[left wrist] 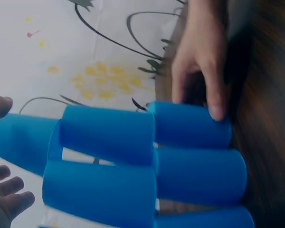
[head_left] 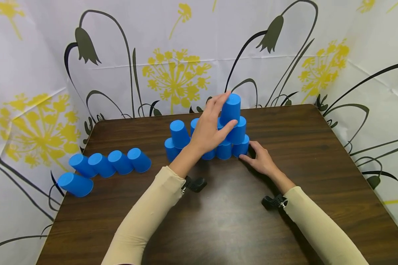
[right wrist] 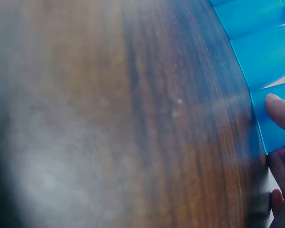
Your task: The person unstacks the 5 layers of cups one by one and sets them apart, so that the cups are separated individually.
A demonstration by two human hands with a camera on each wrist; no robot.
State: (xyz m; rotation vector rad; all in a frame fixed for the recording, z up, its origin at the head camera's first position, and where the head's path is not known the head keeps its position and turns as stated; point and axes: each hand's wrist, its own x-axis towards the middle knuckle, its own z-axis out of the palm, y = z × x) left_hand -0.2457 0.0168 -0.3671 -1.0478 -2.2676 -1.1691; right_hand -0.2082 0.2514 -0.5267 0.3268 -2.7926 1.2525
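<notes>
Upside-down blue cups stand stacked in tiers in the head view. At the peak on the right is a single blue cup [head_left: 231,106], also seen as the leftmost cup [left wrist: 23,142] in the left wrist view. My left hand [head_left: 210,127] spreads around that top cup, its thumb beside it and its straight fingers slightly apart from it. Low at the right end, my right hand [head_left: 262,160] holds the bottom corner cup [head_left: 241,146] between thumb and fingers. Its thumb [right wrist: 278,107] lies on that cup's side in the right wrist view. My left forearm and hand cover part of the stack.
Left of the stack, a row of upside-down blue cups [head_left: 120,162] stands on the brown wood table [head_left: 225,213], with one more cup [head_left: 75,184] nearer the left edge. A white flowered cloth [head_left: 192,29] hangs behind the table.
</notes>
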